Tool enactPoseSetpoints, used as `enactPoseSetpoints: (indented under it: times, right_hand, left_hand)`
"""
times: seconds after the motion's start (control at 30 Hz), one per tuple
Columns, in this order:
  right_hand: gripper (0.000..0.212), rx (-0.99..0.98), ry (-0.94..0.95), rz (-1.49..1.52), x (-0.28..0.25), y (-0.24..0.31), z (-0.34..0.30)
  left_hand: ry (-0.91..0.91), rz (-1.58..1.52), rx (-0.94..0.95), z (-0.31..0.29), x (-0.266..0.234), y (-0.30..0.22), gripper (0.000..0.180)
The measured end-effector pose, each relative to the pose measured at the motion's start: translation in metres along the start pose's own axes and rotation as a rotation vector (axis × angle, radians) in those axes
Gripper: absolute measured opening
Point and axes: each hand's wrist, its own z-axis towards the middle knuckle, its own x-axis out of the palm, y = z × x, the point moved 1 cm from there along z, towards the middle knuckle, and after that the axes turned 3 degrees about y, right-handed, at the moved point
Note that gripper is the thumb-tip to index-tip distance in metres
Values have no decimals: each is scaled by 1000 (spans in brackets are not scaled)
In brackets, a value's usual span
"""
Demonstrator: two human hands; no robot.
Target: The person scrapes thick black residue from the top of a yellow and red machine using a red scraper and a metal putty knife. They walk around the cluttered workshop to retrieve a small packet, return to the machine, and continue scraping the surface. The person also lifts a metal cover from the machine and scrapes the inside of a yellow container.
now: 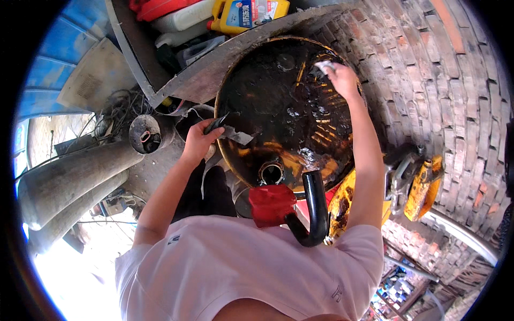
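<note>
A big round drum, its yellow top (257, 120) smeared with black oily grime, stands in front of me. My right hand (344, 81) reaches across to its far right side, fingers closed on a crumpled white wad (324, 66) like paper or cloth, at the drum's surface. By the left rim, my left hand (199, 140) is closed on a torn grey sheet (237, 136); its ragged end hangs over the drum top. A small dark piece also shows between those fingers; I cannot make out its kind. Near the drum's front edge is a round opening (271, 173).
A red piece (272, 205) with a black bent pipe (315, 214) lies between me and the drum. Behind, a bin holds a yellow jug (249, 16) and other bottles. Long grey cylinders (80, 174) lie left; a brick wall (428, 85) stands right.
</note>
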Motion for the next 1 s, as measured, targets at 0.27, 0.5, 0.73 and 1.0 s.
enactPoseSetpoints:
  times: [0.27, 0.5, 0.73, 1.0]
  right_hand:
    - [20, 35, -152, -139, 23, -2, 18]
    - [19, -215, -74, 18, 18, 66, -61]
    - [27, 208, -83, -109, -11, 19, -23]
    - [22, 233, 47, -254, 7, 29, -48]
  left_hand:
    - [-25, -42, -56, -6, -14, 2, 21]
    - [-30, -91, -4, -13, -12, -12, 21]
    - [-64, 8, -67, -21, -30, -7, 22]
    - [-50, -20, -19, -22, -21, -7, 20]
